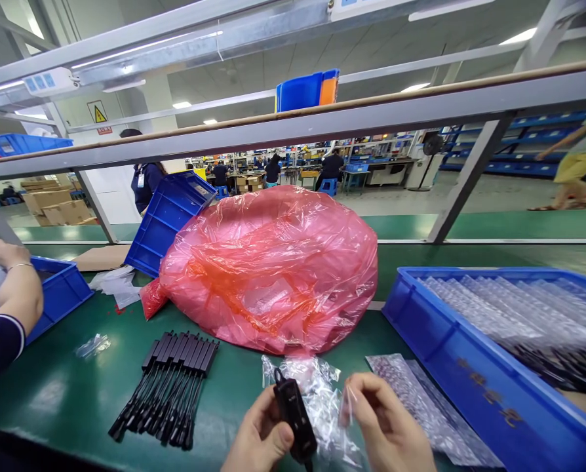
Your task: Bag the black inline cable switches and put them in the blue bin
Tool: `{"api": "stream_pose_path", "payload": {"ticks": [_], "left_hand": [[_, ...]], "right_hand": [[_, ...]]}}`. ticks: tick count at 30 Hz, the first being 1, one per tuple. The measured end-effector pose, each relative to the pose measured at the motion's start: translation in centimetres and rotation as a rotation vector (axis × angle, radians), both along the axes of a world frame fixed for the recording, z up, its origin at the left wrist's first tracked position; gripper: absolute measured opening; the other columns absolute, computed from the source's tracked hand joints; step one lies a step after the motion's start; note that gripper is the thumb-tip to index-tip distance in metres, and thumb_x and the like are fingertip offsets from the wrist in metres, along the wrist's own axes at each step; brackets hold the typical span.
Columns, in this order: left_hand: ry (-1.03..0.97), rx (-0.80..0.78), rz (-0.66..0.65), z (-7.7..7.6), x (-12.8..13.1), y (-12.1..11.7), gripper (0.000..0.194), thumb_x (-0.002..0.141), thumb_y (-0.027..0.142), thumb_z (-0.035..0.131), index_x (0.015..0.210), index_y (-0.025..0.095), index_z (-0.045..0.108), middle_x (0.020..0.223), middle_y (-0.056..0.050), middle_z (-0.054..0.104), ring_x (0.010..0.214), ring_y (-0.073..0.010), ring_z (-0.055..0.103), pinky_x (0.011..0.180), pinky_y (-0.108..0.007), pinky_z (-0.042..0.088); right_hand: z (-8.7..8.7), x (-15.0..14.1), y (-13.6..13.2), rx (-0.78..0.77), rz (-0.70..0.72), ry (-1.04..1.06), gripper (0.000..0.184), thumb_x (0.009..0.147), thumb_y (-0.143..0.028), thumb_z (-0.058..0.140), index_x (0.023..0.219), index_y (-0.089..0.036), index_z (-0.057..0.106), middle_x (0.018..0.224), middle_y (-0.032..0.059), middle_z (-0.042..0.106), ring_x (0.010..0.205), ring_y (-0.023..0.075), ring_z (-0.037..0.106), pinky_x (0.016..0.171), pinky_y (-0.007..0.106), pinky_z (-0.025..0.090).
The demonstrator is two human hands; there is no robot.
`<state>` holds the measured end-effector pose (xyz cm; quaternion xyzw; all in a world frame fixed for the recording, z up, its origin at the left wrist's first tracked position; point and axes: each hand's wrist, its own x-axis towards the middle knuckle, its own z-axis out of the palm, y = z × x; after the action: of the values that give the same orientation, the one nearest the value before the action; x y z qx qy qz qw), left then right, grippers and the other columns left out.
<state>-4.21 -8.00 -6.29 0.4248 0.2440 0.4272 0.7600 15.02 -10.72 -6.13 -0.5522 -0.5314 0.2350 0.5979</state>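
Steadiness on One Side, Light Touch on the Other

Left grip (261,432) pinches a slim black plastic device (295,419) with a small loop at its upper end, thumb in front, fingers behind. The device sits tilted before a crinkled heap of clear plastic (325,413). Right grip (391,419) presses thumb and fingertips together on a thin piece of clear film (346,406) just beside it; whether that film joins the heap I cannot tell.

A firm but unhurried left hold, the device's lower end free, should serve best. The right side probably needs only the finger pads: film this thin is likely to cling, crease or double.

Elbows should stay clear of the fanned row of black cabled modules (182,354) on the green bench (67,406) to the left, and of the flat bubble-wrap sleeves (415,406) beside the long blue plastic bin (445,347) to the right. Beyond, a bulging translucent red plastic bag (273,269) reaches close to the heap and could snag it.
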Motion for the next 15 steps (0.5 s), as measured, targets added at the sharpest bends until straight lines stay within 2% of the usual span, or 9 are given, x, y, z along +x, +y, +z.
{"api": "stream_pose_path", "payload": {"ticks": [4,7,9,11,13,15], "left_hand": [[-0.019,-0.079,0.068,-1.3,-0.6,0.3,0.061,0.069,0.058,0.087,0.122,0.029,0.075,0.094,-0.004,0.068,0.079,-0.0130,0.059,0.081,-0.027,0.048],[-0.033,-0.097,0.092,-1.6,-0.6,0.5,0.062,0.067,0.057,0.089,0.120,0.028,0.076,0.095,-0.004,0.069,0.079,-0.0128,0.060,0.078,-0.026,0.049],[-0.047,-0.106,0.106,-1.5,-0.5,0.8,0.061,0.066,0.055,0.091,0.119,0.028,0.077,0.099,-0.005,0.071,0.081,-0.0133,0.061,0.081,-0.027,0.049],[-0.054,-0.106,0.122,-1.4,-0.4,1.1,0.059,0.066,0.053,0.092,0.117,0.029,0.078,0.103,-0.006,0.073,0.087,-0.0148,0.063,0.087,-0.028,0.049],[-0.056,-0.094,0.141,-1.4,-0.2,1.6,0.057,0.067,0.051,0.092,0.117,0.028,0.078,0.106,-0.006,0.074,0.093,-0.0171,0.065,0.095,-0.032,0.048],[-0.037,-0.065,0.162,-1.7,0.3,2.0,0.057,0.070,0.051,0.090,0.119,0.026,0.076,0.109,-0.008,0.074,0.100,-0.0207,0.067,0.102,-0.036,0.047]], "right_hand": [[-4.1,2.5,3.2,-0.228,0.056,-0.264,0.028,0.102,-0.047,0.049,0.092,-0.023,0.059,0.078,-0.0016,0.063,0.067,0.0169,0.061,0.061,0.026,0.047],[-7.5,2.9,4.8,-0.264,0.066,-0.386,0.022,0.093,-0.038,0.054,0.078,-0.023,0.058,0.072,-0.0008,0.062,0.063,0.0187,0.058,0.059,0.028,0.039],[-8.8,2.7,5.2,-0.266,0.053,-0.422,0.021,0.090,-0.036,0.053,0.074,-0.023,0.056,0.073,0.0015,0.062,0.065,0.0207,0.059,0.059,0.029,0.037],[-9.1,2.3,5.0,-0.257,0.047,-0.425,0.020,0.090,-0.039,0.051,0.080,-0.023,0.058,0.082,0.0045,0.064,0.072,0.0227,0.061,0.062,0.030,0.039],[-8.2,1.8,4.3,-0.246,0.091,-0.411,0.026,0.096,-0.044,0.047,0.087,-0.023,0.060,0.083,0.0029,0.063,0.070,0.0204,0.059,0.063,0.029,0.040],[-6.6,1.0,3.4,-0.258,0.272,-0.292,0.037,0.102,-0.053,0.042,0.091,-0.023,0.060,0.078,-0.0004,0.060,0.065,0.0168,0.054,0.061,0.026,0.040]]}}
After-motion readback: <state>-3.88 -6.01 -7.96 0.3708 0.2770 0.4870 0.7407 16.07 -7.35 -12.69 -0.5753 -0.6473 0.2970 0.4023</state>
